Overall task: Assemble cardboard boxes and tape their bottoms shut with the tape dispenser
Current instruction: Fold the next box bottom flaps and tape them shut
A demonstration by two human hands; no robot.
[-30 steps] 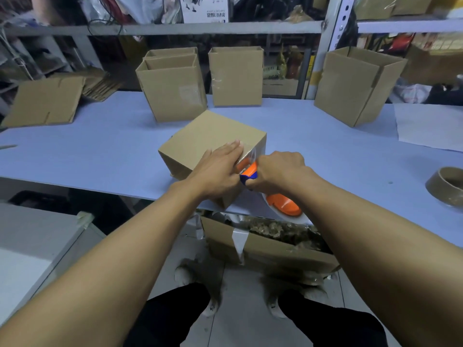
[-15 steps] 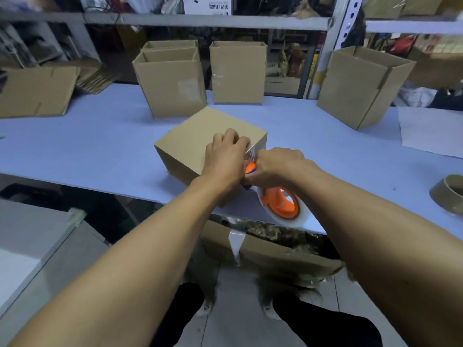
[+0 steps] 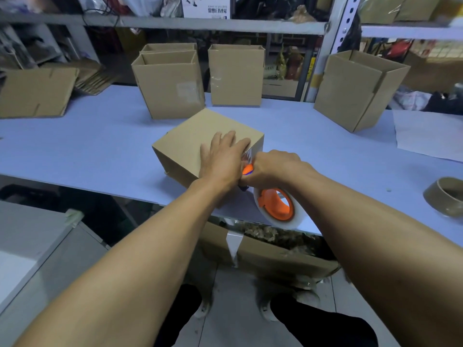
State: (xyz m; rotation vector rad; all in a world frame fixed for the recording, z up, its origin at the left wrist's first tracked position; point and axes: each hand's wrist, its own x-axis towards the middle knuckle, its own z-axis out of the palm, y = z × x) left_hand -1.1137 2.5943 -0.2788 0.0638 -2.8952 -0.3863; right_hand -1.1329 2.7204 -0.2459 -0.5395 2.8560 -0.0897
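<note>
A brown cardboard box (image 3: 190, 141) lies bottom up near the front edge of the pale blue table (image 3: 100, 146). My left hand (image 3: 223, 159) rests flat on its top near the right edge, fingers spread. My right hand (image 3: 273, 169) grips the orange tape dispenser (image 3: 275, 205) right beside the box's near right corner. The clear tape roll hangs below my wrist, past the table edge. A shiny strip of tape shows on the box between my two hands.
Three upright open boxes (image 3: 170, 86) (image 3: 236, 73) (image 3: 358, 88) stand at the back of the table. Flat cardboard (image 3: 35, 91) lies at the far left, a brown tape roll (image 3: 446, 199) at the right edge. A scrap-filled carton (image 3: 270, 249) sits under the table.
My left hand slid farther onto the box top and its fingers spread out. The tape dispenser tilted, so the roll's orange hub now faces me. The box stayed in place.
</note>
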